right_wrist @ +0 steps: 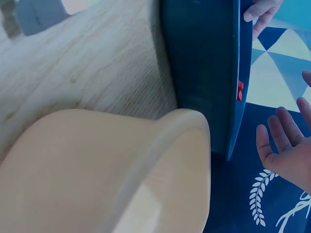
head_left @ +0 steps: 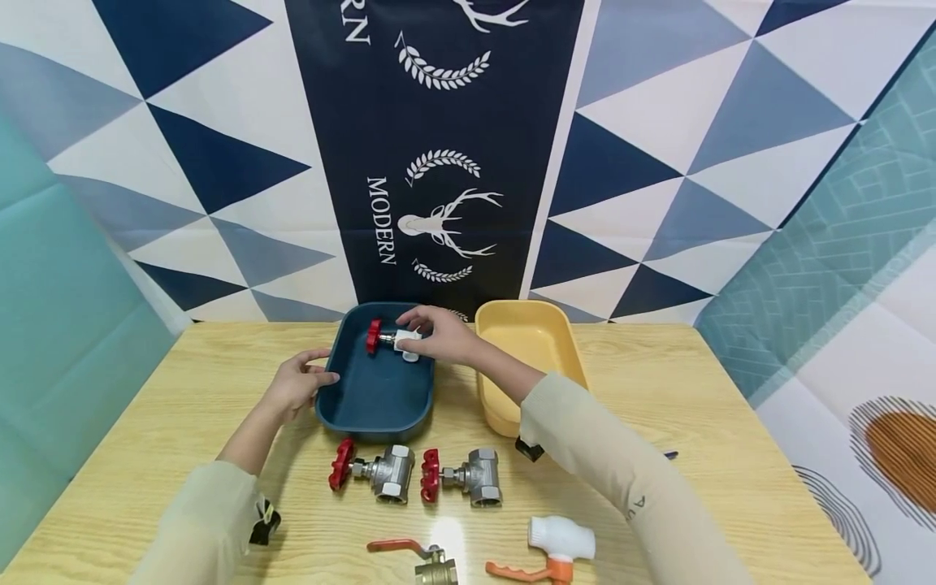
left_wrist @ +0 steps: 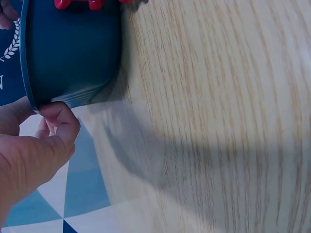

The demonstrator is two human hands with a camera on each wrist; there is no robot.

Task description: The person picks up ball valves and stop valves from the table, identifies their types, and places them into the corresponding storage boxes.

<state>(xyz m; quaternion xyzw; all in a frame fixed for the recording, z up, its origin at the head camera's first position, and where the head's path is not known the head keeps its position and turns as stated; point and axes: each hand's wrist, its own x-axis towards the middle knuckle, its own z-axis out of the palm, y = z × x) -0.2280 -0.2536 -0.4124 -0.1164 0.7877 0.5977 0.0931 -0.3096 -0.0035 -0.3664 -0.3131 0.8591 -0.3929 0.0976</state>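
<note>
A dark blue plastic bin (head_left: 374,398) stands at the back of the table. My left hand (head_left: 294,383) pinches its left rim, the thumb over the edge and the fingers (left_wrist: 60,119) curled against the outside wall. In the bin's far part lies a white valve (head_left: 406,344) with a red handwheel (head_left: 374,335). Over it is my right hand (head_left: 444,337), overlapping the white body in the head view. The right wrist view shows that hand's fingers (right_wrist: 284,126) spread and relaxed above the rim, with nothing held; only a bit of red shows past the bin's edge there.
A yellow bin (head_left: 530,349) stands right of the blue one, under my right forearm. In front are two metal valves with red handwheels, one left (head_left: 392,474) and one right (head_left: 483,478). Nearer are a red-levered brass valve (head_left: 436,571) and a white valve with orange handle (head_left: 561,538).
</note>
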